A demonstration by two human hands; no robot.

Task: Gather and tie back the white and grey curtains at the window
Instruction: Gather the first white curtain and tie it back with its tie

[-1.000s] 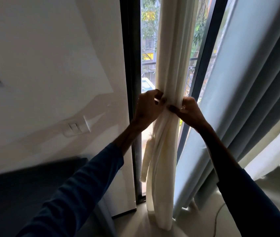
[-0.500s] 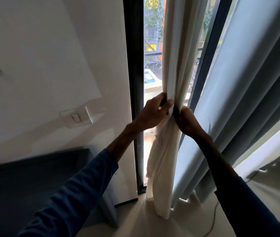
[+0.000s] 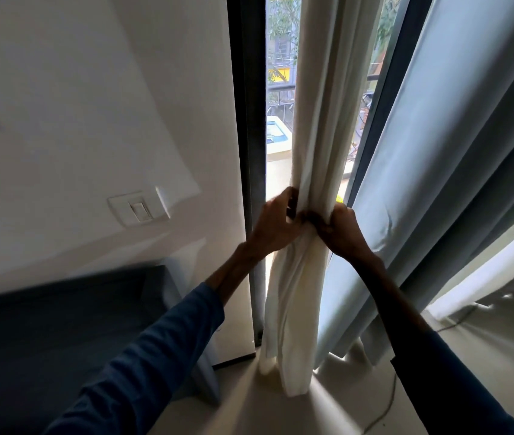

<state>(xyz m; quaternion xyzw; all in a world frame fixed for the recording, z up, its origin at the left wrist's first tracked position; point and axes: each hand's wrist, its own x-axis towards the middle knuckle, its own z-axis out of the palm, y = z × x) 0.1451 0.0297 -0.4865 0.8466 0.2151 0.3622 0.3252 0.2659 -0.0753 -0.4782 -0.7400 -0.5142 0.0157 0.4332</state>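
The white curtain (image 3: 321,127) hangs bunched into a narrow column in front of the window, pinched tight at mid-height. My left hand (image 3: 276,226) grips the bunch from its left side and my right hand (image 3: 341,233) grips it from the right, fingers meeting at the pinch. Below the hands the white cloth falls in loose folds to the floor. The grey curtain (image 3: 456,146) hangs free in broad pleats just right of my right hand. Whether a tie band is in my fingers cannot be told.
A dark window frame (image 3: 246,152) stands left of the curtain, against a white wall with a light switch (image 3: 138,208). Dark furniture (image 3: 61,324) fills the lower left. A thin cable (image 3: 387,400) lies on the pale floor at the lower right.
Both hands have slid lower on the white bunch and closed tighter together. The view has tilted downward, showing more floor.
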